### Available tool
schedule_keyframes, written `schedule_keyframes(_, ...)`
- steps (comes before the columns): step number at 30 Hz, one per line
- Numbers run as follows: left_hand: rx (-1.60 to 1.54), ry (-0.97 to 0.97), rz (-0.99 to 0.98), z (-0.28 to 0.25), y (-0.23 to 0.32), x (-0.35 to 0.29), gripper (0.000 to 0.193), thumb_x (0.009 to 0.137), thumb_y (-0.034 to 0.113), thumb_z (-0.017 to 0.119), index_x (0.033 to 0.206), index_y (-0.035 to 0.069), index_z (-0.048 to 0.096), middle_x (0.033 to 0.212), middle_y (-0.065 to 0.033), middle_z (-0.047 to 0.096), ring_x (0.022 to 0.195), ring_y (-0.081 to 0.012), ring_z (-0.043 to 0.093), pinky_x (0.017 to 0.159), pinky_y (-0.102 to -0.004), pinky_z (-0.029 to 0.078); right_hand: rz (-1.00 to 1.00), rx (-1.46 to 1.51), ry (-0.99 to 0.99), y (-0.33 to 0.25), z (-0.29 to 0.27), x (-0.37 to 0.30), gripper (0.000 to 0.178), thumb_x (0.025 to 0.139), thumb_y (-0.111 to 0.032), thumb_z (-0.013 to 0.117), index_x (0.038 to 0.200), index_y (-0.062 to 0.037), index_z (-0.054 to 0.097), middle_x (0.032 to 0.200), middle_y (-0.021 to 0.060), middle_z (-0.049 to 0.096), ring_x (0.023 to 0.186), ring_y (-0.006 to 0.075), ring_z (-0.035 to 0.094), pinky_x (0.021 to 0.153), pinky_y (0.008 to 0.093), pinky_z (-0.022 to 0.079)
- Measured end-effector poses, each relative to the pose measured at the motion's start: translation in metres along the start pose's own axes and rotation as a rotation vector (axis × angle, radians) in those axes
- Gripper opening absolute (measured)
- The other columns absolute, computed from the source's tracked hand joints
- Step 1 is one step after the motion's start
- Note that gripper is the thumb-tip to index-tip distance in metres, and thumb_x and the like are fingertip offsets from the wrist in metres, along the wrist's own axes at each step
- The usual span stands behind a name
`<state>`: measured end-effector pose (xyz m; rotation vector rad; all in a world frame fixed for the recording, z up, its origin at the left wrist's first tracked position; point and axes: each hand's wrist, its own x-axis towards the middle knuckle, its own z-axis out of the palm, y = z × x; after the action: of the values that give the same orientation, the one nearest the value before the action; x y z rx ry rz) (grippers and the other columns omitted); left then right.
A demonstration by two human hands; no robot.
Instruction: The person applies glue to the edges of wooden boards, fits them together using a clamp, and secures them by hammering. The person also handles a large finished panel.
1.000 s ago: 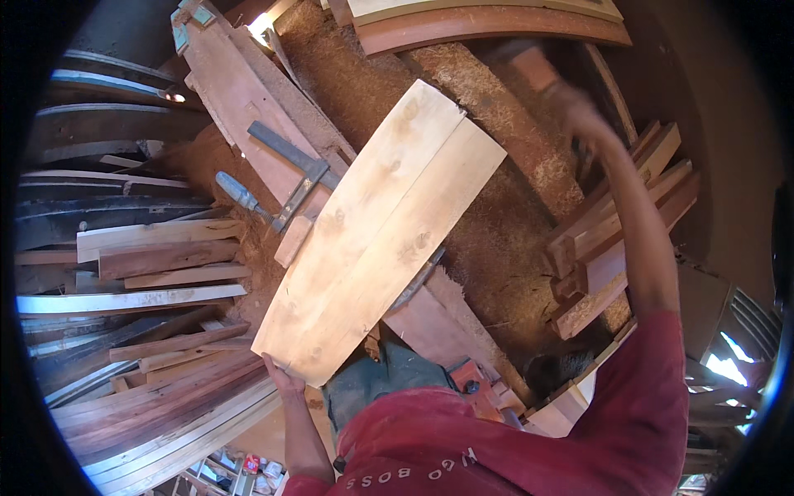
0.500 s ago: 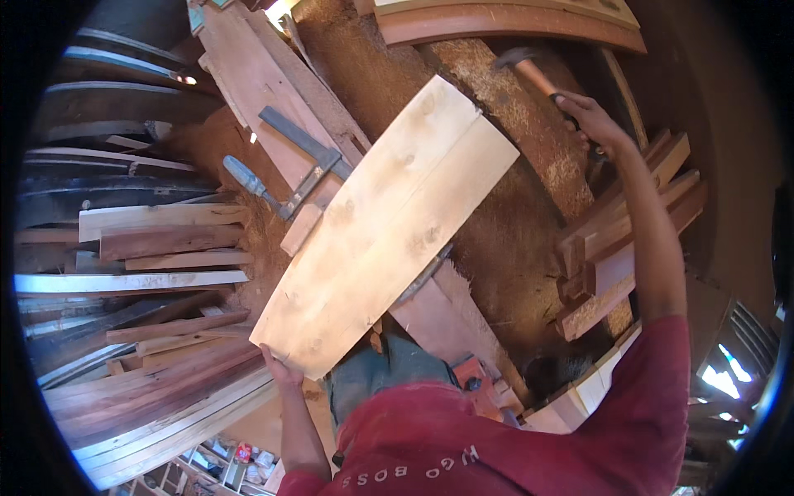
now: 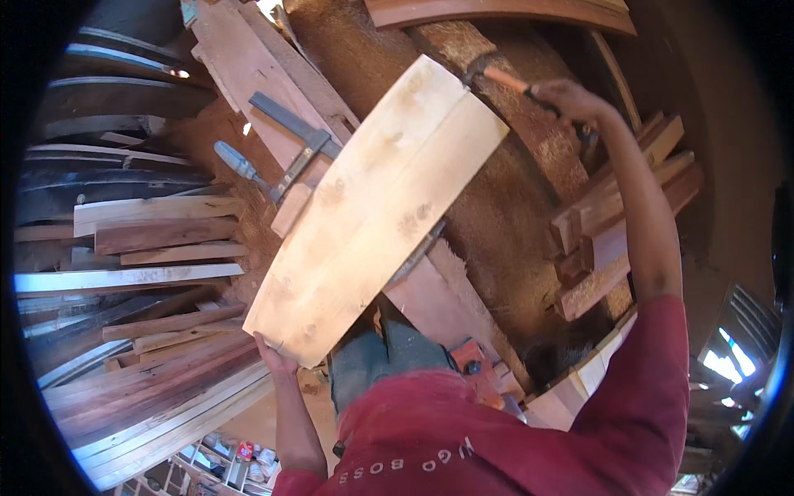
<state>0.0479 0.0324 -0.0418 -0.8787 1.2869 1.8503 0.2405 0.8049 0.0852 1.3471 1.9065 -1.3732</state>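
A wide pale wooden board (image 3: 372,223) with a lengthwise seam lies slanted across the middle. My left hand (image 3: 277,359) grips its near left corner, thumb on top and the other fingers hidden beneath. In my right hand (image 3: 572,102) is a hammer (image 3: 504,78), held by the dark grip of its handle. The hammer head is at the board's far end, beside the seam; whether it touches cannot be told. Left of the board, a bar clamp (image 3: 289,124) with a blue handle sits over a reddish plank (image 3: 248,74), near a small wood block (image 3: 292,210).
Long planks and offcuts (image 3: 165,240) are stacked along the left. More cut timber (image 3: 616,223) lies at the right, near my right forearm. A curved wooden piece (image 3: 496,11) crosses the far edge. Sawdust covers the ground (image 3: 504,240). A red tool (image 3: 480,368) rests near my legs.
My right hand has swung the hammer left and slightly down, bringing its head to the board's far end. My left hand keeps its grip on the near corner. The view has shifted slightly.
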Motion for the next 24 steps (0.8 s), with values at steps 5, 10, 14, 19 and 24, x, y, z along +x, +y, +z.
schedule_keyframes(5,-0.012,-0.09,-0.016,-0.003,-0.003,0.01,0.071,0.098,0.058,0.043,0.148,0.008,0.037,0.149,-0.0121,0.045,0.134,-0.0346,0.044,0.111,-0.0529,0.036,-0.127,0.362,0.571,0.015,-0.025,0.018,0.042,0.102,-0.038,0.052,0.133,-0.0108,0.059,0.071,0.0,0.055,0.048,0.0077,0.05,0.041,0.026,0.042)
schedule_keyframes(10,-0.046,-0.054,0.012,-0.014,-0.004,0.019,0.07,0.098,0.057,0.044,0.147,0.007,0.037,0.148,-0.0125,0.046,0.133,-0.0344,0.045,0.11,-0.0518,0.037,0.051,-0.117,-0.012,-0.013,0.017,-0.001,0.044,0.103,-0.036,0.051,0.14,-0.0136,0.053,0.069,-0.0027,0.051,0.045,0.0073,0.046,0.042,0.0258,0.042)
schedule_keyframes(14,0.003,-0.076,-0.026,-0.013,0.0,0.016,0.07,0.098,0.056,0.044,0.147,0.007,0.038,0.149,-0.0127,0.045,0.134,-0.0345,0.044,0.111,-0.0509,0.036,-0.16,0.11,0.373,0.012,0.031,-0.021,0.039,0.101,-0.039,0.055,0.113,-0.003,0.062,0.077,0.0024,0.058,0.057,0.0095,0.05,0.056,0.0335,0.045)
schedule_keyframes(19,-0.053,-0.073,0.007,-0.003,0.001,0.004,0.07,0.099,0.058,0.041,0.148,0.008,0.036,0.15,-0.0128,0.043,0.135,-0.0356,0.042,0.111,-0.0522,0.036,-0.415,0.007,0.973,0.022,0.13,-0.052,0.037,0.101,-0.037,0.053,0.107,-0.0002,0.057,0.07,0.0172,0.057,0.061,0.0302,0.059,0.059,0.0421,0.046)
schedule_keyframes(24,-0.074,-0.109,0.028,-0.002,-0.002,0.01,0.072,0.099,0.06,0.035,0.15,0.01,0.033,0.152,-0.0131,0.04,0.137,-0.0363,0.04,0.111,-0.0538,0.035,-0.323,0.092,0.93,0.03,0.232,-0.085,0.033,0.101,-0.031,0.055,0.118,-0.0026,0.053,0.083,0.0198,0.062,0.072,0.0335,0.064,0.065,0.0415,0.048)
